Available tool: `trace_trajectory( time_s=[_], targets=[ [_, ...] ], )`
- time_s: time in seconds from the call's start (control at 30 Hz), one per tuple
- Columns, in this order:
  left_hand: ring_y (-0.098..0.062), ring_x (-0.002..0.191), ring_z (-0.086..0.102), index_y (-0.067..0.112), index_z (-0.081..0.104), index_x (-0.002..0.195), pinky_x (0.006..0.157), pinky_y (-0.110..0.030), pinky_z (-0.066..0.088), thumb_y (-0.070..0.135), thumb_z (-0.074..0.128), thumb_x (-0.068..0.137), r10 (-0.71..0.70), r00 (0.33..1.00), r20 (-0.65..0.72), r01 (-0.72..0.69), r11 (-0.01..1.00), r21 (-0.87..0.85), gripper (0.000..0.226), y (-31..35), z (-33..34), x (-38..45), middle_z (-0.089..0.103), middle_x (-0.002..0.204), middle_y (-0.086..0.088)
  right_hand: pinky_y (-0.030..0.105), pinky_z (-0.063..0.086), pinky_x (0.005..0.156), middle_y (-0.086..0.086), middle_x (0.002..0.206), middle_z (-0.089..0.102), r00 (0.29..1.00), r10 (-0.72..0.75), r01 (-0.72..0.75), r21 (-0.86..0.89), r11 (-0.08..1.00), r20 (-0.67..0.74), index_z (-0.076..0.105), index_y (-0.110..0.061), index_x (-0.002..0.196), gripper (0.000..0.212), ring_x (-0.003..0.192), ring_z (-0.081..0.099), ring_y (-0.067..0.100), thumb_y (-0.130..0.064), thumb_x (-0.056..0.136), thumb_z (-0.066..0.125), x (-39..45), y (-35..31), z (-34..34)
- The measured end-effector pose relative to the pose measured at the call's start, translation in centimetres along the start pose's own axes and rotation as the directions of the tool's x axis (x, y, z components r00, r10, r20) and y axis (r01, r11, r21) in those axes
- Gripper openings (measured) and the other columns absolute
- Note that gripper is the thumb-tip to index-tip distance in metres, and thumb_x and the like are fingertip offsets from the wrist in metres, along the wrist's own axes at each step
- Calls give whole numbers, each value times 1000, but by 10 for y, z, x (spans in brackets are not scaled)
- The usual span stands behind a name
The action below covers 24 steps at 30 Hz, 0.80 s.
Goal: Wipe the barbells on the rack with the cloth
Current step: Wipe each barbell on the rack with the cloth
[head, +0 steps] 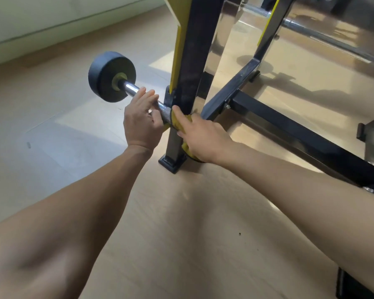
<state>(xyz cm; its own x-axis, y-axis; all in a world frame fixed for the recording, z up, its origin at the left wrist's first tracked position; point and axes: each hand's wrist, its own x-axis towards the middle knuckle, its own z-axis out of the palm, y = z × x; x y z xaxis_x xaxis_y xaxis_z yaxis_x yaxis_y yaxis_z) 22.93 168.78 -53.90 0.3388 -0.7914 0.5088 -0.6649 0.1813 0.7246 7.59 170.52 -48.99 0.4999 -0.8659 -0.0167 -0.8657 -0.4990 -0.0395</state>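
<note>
A barbell with a chrome bar (pixel 130 88) and a black round end weight (pixel 108 76) lies low on the black and yellow rack (pixel 190 61), its left end sticking out past the upright. My left hand (pixel 141 121) grips the bar just left of the upright. My right hand (pixel 200 139) holds a yellow cloth (pixel 189 121) wrapped round the knurled part of the bar at the upright, index finger stretched along it. Most of the cloth is hidden under that hand.
The rack's black base beams (pixel 289 128) run to the right across the pale wooden floor (pixel 181 234). A mirror wall (pixel 311 50) stands behind the rack and reflects another bar. A pale wall skirting (pixel 30 39) runs along the far left.
</note>
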Motion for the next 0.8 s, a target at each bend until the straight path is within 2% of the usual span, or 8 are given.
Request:
trace_trajectory(
  time_s=[0.13, 0.27, 0.37, 0.47, 0.57, 0.63, 0.73, 0.8],
  targets=[
    [-27, 132, 52, 1, 69, 119, 114, -27, 30, 13, 46, 91, 8, 998, 58, -9, 1000, 20, 39, 3, -5, 0, 66, 129, -11, 34, 51, 78, 19, 141, 35, 994, -112, 107, -203, 973, -13, -4, -25, 156, 80, 109, 52, 29, -15, 99, 51, -46, 14, 3],
    [-26, 124, 56, 4, 70, 115, 111, -42, 42, 22, 48, 89, 16, 1000, -1, -15, 998, 57, 38, 12, -12, -11, 67, 126, -12, 37, 41, 107, 7, 162, 20, 991, -120, 123, -48, 991, 57, 25, -23, 155, 70, 133, 43, 26, -2, 94, 53, -83, 30, -18],
    [-29, 115, 52, 8, 62, 107, 102, -45, 42, 21, 54, 85, 224, 970, -98, -217, 973, 77, 27, 32, -7, -41, 61, 117, -16, 25, 43, 104, -1, 138, 58, 1000, -20, 10, 378, 926, 22, 64, -22, 129, 44, 122, 55, 14, -1, 91, 57, -108, 49, -47],
    [-29, 108, 49, 12, 54, 99, 96, -44, 43, 10, 57, 87, 452, 890, -59, -454, 890, -36, 12, 73, 9, -67, 60, 108, -19, 18, 51, 81, -8, 98, 69, 991, 129, -86, 566, 820, -36, 71, -24, 110, 23, 92, 62, 2, -12, 91, 66, -139, 70, -68],
    [-21, 95, 51, 10, 61, 87, 87, -31, 42, 6, 58, 86, 566, 800, 202, -523, 821, -227, 5, 133, 24, -88, 61, 95, -9, 20, 51, 77, -7, 92, 66, 958, 280, -175, 649, 740, -61, 68, -25, 101, 14, 87, 62, 3, -26, 87, 72, -169, 96, -76],
    [-18, 86, 55, 11, 63, 87, 79, -30, 49, 14, 55, 88, 584, 700, 412, -479, 811, -335, 8, 178, 35, -103, 62, 90, -4, 21, 52, 81, -9, 96, 65, 930, 362, -245, 623, 743, -67, 66, -32, 100, 19, 89, 60, 3, -19, 87, 72, -194, 118, -80],
    [-23, 86, 62, 13, 63, 98, 78, -39, 54, 17, 51, 91, 470, 575, 670, -343, 882, -324, 14, 237, 62, -124, 66, 95, -4, 14, 43, 83, -9, 115, 58, 851, 522, -489, 455, 744, 61, 68, -33, 113, 45, 103, 52, 7, 3, 88, 61, -241, 148, -89],
    [-25, 83, 60, 14, 59, 95, 76, -39, 53, 20, 50, 93, 350, 412, 841, -343, 915, -213, 11, 270, 78, -144, 63, 90, -4, 14, 39, 85, -11, 125, 51, 765, 624, -631, 381, 676, 159, 61, -36, 129, 64, 111, 48, 8, 11, 85, 52, -279, 159, -100]
  ],
)
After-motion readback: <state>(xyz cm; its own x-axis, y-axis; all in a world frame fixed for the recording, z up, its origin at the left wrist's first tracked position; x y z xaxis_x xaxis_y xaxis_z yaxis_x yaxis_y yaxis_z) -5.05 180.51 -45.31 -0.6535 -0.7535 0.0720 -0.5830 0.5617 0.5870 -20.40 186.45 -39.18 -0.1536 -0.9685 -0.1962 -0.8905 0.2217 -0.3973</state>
